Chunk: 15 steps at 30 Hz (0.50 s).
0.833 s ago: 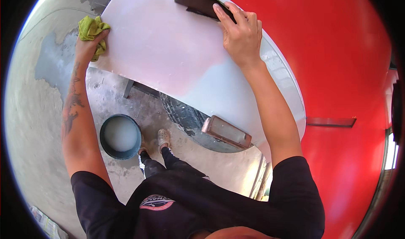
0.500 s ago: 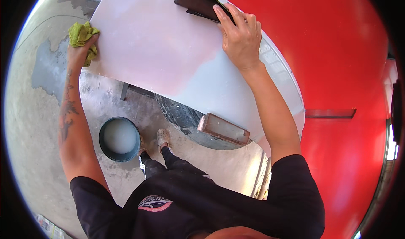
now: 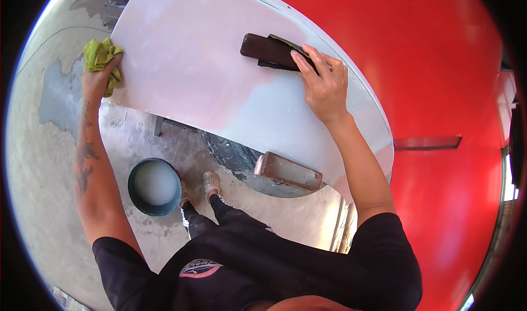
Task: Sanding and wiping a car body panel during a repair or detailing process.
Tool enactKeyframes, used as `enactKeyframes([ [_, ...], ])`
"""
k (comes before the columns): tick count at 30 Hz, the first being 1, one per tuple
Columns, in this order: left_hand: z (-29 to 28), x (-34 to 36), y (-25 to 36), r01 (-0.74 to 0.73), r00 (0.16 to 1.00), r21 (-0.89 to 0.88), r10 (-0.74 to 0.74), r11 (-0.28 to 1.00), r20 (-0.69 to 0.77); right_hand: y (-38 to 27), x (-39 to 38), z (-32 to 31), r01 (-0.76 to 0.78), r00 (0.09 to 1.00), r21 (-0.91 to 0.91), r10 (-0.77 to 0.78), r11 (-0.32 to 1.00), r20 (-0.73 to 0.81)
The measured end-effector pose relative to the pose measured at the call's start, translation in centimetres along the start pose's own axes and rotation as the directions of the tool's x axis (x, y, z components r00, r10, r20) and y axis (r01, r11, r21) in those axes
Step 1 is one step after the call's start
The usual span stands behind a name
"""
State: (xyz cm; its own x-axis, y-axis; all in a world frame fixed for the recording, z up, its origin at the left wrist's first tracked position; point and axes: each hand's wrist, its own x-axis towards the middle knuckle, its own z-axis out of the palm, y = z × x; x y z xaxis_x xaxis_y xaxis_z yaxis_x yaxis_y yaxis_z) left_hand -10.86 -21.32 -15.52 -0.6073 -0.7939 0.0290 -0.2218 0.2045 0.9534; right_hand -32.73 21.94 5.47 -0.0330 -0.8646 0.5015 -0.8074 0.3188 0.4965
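A large curved panel (image 3: 186, 53), whitish with pink patches and a wet sheen, spreads out in front of me. My right hand (image 3: 326, 89) grips the right end of a dark sanding block (image 3: 268, 49) wrapped in black sandpaper. The block lies against the panel's upper right part, with my fingers over its end. At the panel's left edge, my left hand (image 3: 100, 76) is closed around a bunched yellow-green cloth (image 3: 99, 56).
A bright red painted surface (image 3: 433, 80) with a dark narrow slot (image 3: 428, 142) rises at the right. On the concrete floor (image 3: 55, 163), a dark bucket (image 3: 134, 194) of cloudy water stands beside my shoes (image 3: 211, 182). A rectangular box-like piece (image 3: 288, 171) sits at the panel's near edge.
My right hand has brought the sanding block nearer and slightly right across the panel. My left hand, still on the cloth, has shifted slightly nearer along the left edge.
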Motion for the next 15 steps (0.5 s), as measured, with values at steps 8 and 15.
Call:
enactKeyframes([
  [8, -0.3, 0.1, -0.4, -0.001, 1.000, -0.036, 0.001, 0.999, 0.012, 0.0, 0.9, 0.6, 0.006, 0.999, 0.016, -0.005, 1.000, -0.046],
  [15, 0.2, 0.6, -1.1, -0.028, 0.999, -0.064, 0.027, 0.998, -0.020, 0.2, 5.6, 2.4, 0.008, 0.998, 0.025, -0.006, 1.000, -0.070],
])
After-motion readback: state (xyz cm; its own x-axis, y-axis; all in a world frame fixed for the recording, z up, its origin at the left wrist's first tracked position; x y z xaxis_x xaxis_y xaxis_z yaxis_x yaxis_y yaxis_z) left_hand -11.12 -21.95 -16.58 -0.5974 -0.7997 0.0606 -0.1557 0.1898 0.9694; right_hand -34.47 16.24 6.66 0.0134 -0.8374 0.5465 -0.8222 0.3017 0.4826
